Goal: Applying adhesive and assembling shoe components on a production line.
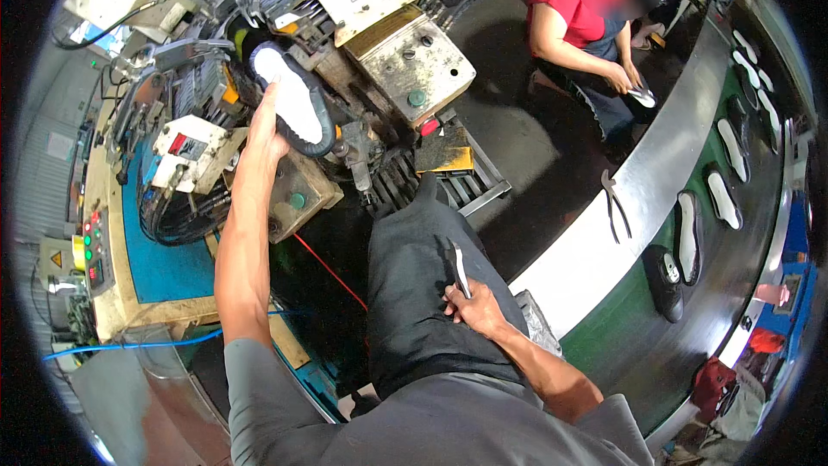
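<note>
My left hand (274,125) is stretched out to the machine and closed on the side of a black shoe (293,99) with its white sole side turned up. The shoe lies at the machine's working head, and its far end is close to the dark clamp parts. My right hand (479,308) rests by my right thigh, with the fingers wrapped round a slim metal hand tool (461,269). A shiny, narrow part of that tool sticks up from the fist. Its other end is hidden in the hand, so I cannot tell its exact kind.
A control box (410,65) with a green button stands right of the shoe. Pincers (614,207) lie on the conveyor's metal edge (573,280). Several black shoes (687,237) with white soles sit on the green belt. A co-worker (578,34) in red holds another shoe.
</note>
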`<action>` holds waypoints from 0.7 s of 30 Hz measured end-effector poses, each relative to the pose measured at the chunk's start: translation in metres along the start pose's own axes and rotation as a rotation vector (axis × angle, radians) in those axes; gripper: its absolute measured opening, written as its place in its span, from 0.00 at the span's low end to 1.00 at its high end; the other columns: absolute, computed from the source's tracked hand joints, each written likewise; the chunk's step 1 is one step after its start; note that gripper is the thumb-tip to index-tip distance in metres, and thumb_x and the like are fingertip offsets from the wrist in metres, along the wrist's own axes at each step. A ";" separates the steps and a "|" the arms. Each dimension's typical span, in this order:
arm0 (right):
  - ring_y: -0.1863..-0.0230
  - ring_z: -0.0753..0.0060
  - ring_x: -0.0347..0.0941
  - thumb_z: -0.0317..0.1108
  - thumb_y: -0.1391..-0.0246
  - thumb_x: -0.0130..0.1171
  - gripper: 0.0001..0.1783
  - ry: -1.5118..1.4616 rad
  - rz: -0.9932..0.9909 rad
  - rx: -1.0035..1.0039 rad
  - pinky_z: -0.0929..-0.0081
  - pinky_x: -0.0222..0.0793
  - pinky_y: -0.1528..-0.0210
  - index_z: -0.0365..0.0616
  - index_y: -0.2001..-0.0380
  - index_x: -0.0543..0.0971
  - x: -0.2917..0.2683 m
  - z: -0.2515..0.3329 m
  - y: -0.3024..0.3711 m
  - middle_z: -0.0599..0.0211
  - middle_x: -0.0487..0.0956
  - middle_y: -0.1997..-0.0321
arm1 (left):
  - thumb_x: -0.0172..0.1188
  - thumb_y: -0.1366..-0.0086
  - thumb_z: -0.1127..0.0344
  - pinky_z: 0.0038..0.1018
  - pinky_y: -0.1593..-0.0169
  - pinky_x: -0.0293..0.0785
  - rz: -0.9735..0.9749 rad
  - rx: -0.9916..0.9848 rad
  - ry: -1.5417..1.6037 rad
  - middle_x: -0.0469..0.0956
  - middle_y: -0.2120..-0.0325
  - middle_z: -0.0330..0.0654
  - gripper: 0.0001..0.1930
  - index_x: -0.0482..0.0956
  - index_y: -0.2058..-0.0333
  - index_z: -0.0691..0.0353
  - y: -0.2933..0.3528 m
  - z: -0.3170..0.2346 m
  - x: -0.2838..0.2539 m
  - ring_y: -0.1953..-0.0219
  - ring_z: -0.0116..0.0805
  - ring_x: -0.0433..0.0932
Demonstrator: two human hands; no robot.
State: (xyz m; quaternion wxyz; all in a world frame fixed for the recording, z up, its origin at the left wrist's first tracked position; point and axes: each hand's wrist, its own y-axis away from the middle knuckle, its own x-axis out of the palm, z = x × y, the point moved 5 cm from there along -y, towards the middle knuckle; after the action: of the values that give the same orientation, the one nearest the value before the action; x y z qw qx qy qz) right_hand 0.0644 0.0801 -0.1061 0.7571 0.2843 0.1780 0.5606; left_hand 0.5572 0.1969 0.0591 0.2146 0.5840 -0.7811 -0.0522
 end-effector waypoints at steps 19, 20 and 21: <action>0.70 0.74 0.81 0.46 0.35 0.76 0.30 -0.750 0.168 -0.364 0.81 0.72 0.75 0.42 0.41 0.72 -0.047 0.041 0.010 0.66 0.83 0.59 | 0.65 0.32 0.29 0.62 0.17 0.42 0.433 0.263 0.835 0.56 0.20 0.59 0.53 0.56 0.18 0.52 0.313 0.188 -0.022 0.18 0.58 0.55; 0.72 0.77 0.77 0.48 0.36 0.76 0.31 -0.695 0.162 -0.373 0.82 0.69 0.75 0.43 0.41 0.73 -0.062 0.036 0.010 0.68 0.81 0.61 | 0.65 0.33 0.27 0.63 0.18 0.47 0.430 0.266 0.680 0.57 0.20 0.59 0.56 0.55 0.18 0.53 0.321 0.189 -0.039 0.19 0.57 0.56; 0.74 0.80 0.74 0.50 0.36 0.77 0.32 -0.638 0.154 -0.382 0.82 0.67 0.76 0.43 0.42 0.73 -0.073 0.032 0.009 0.71 0.79 0.62 | 0.66 0.35 0.26 0.63 0.19 0.52 0.429 0.267 0.528 0.58 0.21 0.59 0.58 0.54 0.18 0.54 0.329 0.194 -0.055 0.19 0.57 0.57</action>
State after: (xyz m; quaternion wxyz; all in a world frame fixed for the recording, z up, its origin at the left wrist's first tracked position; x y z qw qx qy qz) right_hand 0.0541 0.0051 -0.0790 0.7696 0.3110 -0.1961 0.5221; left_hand 0.1999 0.3185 -0.0219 0.3366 0.4230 -0.8036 0.2491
